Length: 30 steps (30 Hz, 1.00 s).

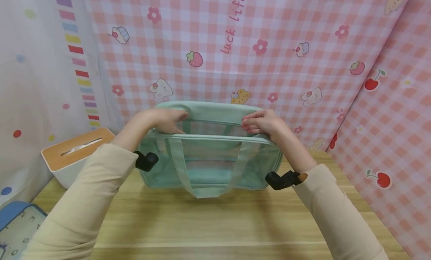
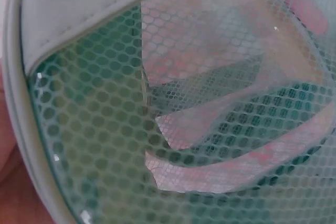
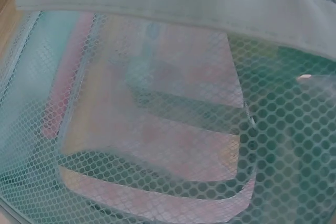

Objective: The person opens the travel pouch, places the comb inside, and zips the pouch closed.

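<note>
A mint-green see-through bag (image 1: 212, 181) stands on the table with its top parted and two strap handles, one hanging down the front. At the left end of the opening, my left hand (image 1: 163, 119) reaches over the rim with its fingers spread between back and front edges. My right hand (image 1: 264, 122) is at the right end, its bent fingers on the back edge; its thumb is hidden. Mesh panels of the bag (image 2: 100, 129) fill the left wrist view, and the right wrist view shows mesh (image 3: 157, 129) below a pale band. Neither hand is plainly visible there.
A white tissue box with a wooden lid (image 1: 79, 147) stands left of the bag. A blue-framed clock face (image 1: 23, 226) shows at the lower left. Pink checked cloth (image 1: 215, 39) hangs behind and at the right. Wood-grain tabletop (image 1: 208, 226) lies in front.
</note>
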### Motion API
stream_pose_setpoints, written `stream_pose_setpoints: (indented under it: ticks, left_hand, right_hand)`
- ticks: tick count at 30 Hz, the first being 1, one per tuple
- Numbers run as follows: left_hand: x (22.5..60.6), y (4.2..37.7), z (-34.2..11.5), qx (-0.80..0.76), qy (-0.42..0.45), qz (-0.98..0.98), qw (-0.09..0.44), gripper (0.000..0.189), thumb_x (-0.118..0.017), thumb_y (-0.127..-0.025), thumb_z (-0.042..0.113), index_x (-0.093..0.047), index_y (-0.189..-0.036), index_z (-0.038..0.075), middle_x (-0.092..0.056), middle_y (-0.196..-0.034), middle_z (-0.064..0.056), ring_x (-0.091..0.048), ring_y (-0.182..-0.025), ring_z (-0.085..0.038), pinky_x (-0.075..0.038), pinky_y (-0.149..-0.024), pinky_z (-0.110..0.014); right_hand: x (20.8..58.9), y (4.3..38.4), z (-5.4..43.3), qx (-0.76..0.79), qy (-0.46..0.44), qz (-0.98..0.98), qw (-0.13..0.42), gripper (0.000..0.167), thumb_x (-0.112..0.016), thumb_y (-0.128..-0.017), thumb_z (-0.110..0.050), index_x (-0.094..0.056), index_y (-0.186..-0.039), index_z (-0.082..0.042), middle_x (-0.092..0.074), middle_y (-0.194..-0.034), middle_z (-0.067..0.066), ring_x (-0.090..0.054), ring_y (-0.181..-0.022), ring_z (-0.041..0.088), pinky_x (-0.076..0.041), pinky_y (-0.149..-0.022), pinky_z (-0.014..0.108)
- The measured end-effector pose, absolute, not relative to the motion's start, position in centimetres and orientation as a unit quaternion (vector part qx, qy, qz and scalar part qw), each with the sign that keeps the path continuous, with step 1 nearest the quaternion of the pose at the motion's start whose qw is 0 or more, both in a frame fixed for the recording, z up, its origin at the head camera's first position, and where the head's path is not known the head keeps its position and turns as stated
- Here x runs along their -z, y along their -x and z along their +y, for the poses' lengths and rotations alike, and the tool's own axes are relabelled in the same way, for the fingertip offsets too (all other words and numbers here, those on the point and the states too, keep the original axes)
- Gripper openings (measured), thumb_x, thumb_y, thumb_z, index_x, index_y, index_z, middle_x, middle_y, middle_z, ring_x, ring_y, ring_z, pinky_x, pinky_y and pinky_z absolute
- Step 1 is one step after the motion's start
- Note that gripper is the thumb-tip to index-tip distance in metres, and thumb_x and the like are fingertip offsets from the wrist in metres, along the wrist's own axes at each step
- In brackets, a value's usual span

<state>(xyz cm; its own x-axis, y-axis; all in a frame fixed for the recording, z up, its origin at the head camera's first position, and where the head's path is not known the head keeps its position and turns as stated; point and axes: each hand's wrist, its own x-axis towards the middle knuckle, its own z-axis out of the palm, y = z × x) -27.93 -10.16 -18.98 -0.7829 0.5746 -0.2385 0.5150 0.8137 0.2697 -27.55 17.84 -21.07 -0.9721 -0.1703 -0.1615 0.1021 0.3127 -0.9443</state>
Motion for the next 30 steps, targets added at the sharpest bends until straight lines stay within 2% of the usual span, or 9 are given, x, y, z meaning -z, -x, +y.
stream_pose_setpoints:
  ticks: [5, 10, 12, 14, 16, 19, 22, 26, 30]
  left_hand:
    - [19.8, 26.9, -11.0, -0.157, -0.302, 0.939, 0.048, 0.064, -0.056, -0.091, 0.025, -0.026, -0.140, -0.004, -0.030, -0.145, -0.023, -0.031, -0.132, -0.038, -0.030, -0.109, -0.050]
    - [20.9, 25.4, -12.6, -0.224, -0.285, 0.932, -0.007, 0.060, -0.048, -0.095, 0.033, -0.029, -0.140, -0.001, -0.031, -0.143, -0.023, -0.042, -0.122, -0.037, -0.038, -0.101, -0.052]
    - [21.3, 24.6, -13.4, -0.237, -0.277, 0.931, -0.030, 0.061, -0.047, -0.094, 0.037, -0.031, -0.139, -0.001, -0.033, -0.142, -0.023, -0.043, -0.121, -0.038, -0.037, -0.101, -0.053]
    - [22.0, 23.8, -14.2, -0.244, -0.273, 0.928, -0.065, 0.061, -0.051, -0.092, 0.037, -0.035, -0.137, 0.000, -0.038, -0.139, -0.022, -0.042, -0.122, -0.038, -0.037, -0.100, -0.054]
    - [22.8, 23.0, -14.9, -0.242, -0.272, 0.925, -0.107, 0.059, -0.059, -0.088, 0.034, -0.041, -0.133, 0.001, -0.044, -0.133, -0.020, -0.043, -0.121, -0.036, -0.039, -0.098, -0.054]
    - [24.2, 22.1, -15.7, -0.224, -0.271, 0.918, -0.183, 0.056, -0.070, -0.079, 0.022, -0.048, -0.126, 0.003, -0.053, -0.116, -0.017, -0.053, -0.103, -0.032, -0.048, -0.084, -0.048]
    - [25.5, 21.6, -16.3, -0.215, -0.262, 0.910, -0.240, 0.051, -0.073, -0.076, 0.010, -0.052, -0.121, 0.003, -0.055, -0.108, -0.016, -0.056, -0.091, -0.030, -0.052, -0.073, -0.045]
    - [26.5, 21.4, -16.6, -0.223, -0.252, 0.895, -0.294, 0.043, -0.072, -0.074, -0.001, -0.055, -0.113, 0.001, -0.057, -0.103, -0.019, -0.058, -0.089, -0.031, -0.052, -0.069, -0.045]
    - [26.9, 21.5, -16.4, -0.239, -0.256, 0.879, -0.323, 0.035, -0.072, -0.072, -0.005, -0.058, -0.104, 0.000, -0.060, -0.096, -0.017, -0.059, -0.087, -0.030, -0.053, -0.067, -0.043]
  right_hand:
    - [20.9, 27.3, 17.7, 0.574, 0.028, 0.811, 0.108, 0.037, -0.052, -0.092, -0.008, -0.048, -0.124, 0.011, -0.065, -0.068, -0.007, -0.064, -0.061, 0.002, -0.057, -0.070, 0.020]
    - [20.9, 27.2, 17.2, 0.554, 0.031, 0.826, 0.102, 0.035, -0.054, -0.092, -0.011, -0.053, -0.121, 0.007, -0.066, -0.074, -0.005, -0.064, -0.062, 0.001, -0.056, -0.066, 0.018]
    - [20.8, 27.2, 16.9, 0.543, 0.032, 0.833, 0.102, 0.034, -0.054, -0.092, -0.013, -0.055, -0.121, 0.005, -0.066, -0.079, -0.001, -0.064, -0.063, 0.001, -0.056, -0.064, 0.017]
    - [20.7, 27.1, 16.4, 0.529, 0.037, 0.841, 0.104, 0.033, -0.054, -0.092, -0.014, -0.056, -0.120, 0.003, -0.068, -0.090, 0.009, -0.065, -0.067, 0.003, -0.056, -0.063, 0.017]
    - [20.6, 27.1, 15.8, 0.504, 0.051, 0.855, 0.107, 0.034, -0.054, -0.092, -0.016, -0.056, -0.121, 0.002, -0.066, -0.104, 0.017, -0.066, -0.074, 0.008, -0.056, -0.065, 0.018]
    - [20.5, 27.0, 14.6, 0.458, 0.077, 0.879, 0.110, 0.035, -0.054, -0.092, -0.019, -0.056, -0.122, 0.001, -0.061, -0.117, 0.021, -0.066, -0.087, 0.016, -0.056, -0.071, 0.021]
    - [20.2, 27.1, 13.4, 0.422, 0.095, 0.894, 0.114, 0.035, -0.054, -0.093, -0.021, -0.057, -0.121, 0.000, -0.062, -0.115, 0.019, -0.064, -0.093, 0.019, -0.056, -0.075, 0.024]
    - [19.7, 27.3, 11.3, 0.412, 0.108, 0.896, 0.124, 0.032, -0.054, -0.092, -0.020, -0.058, -0.118, 0.000, -0.064, -0.111, 0.018, -0.063, -0.088, 0.018, -0.056, -0.076, 0.025]
    - [19.5, 27.4, 9.4, 0.397, 0.121, 0.901, 0.129, 0.032, -0.054, -0.092, -0.019, -0.059, -0.117, -0.001, -0.065, -0.109, 0.017, -0.064, -0.087, 0.018, -0.056, -0.076, 0.025]
